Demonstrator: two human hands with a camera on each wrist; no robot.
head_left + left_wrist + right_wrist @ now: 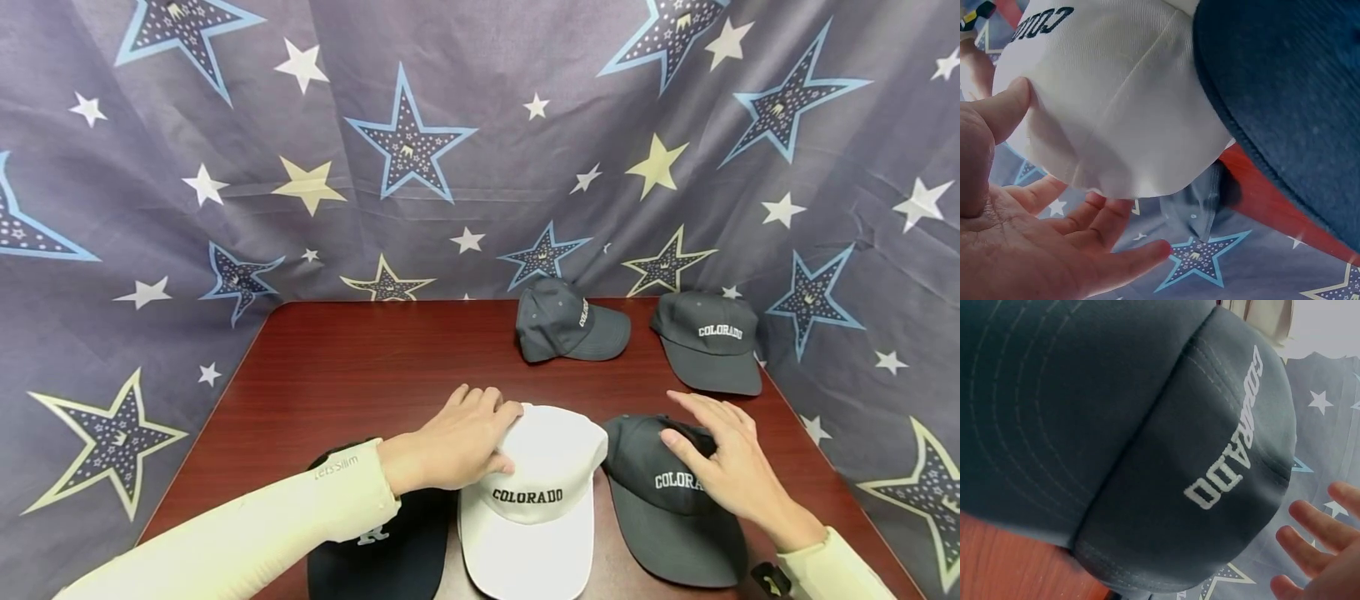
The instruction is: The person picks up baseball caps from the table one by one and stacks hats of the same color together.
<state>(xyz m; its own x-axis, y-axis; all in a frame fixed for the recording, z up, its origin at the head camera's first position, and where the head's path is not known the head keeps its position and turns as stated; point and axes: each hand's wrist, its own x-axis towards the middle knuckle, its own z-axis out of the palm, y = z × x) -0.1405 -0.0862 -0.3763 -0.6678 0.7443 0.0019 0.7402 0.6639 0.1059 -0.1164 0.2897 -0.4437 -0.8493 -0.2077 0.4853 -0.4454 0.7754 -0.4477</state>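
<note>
In the head view my left hand (457,437) holds the crown of a white baseball cap (546,454) lettered COLORADO. Its thumb presses the front side while the fingers reach over the top; the left wrist view shows the crown (1110,119) between thumb and fingers. My right hand (731,454) is over a dark grey COLORADO cap (678,533), fingers spread and thumb apart. From the right wrist, these fingers (1316,534) appear beside that cap's crown (1179,475), not gripping it. Partly hidden under my left forearm lies a black cap (382,550) with a white letter.
Two more dark grey caps stand at the back right of the red-brown table (360,358): one turned sideways (562,321), the other facing front (708,337) near the right edge. A star-patterned cloth (495,217) hangs around the table. A dark wristband (771,577) is at my right wrist.
</note>
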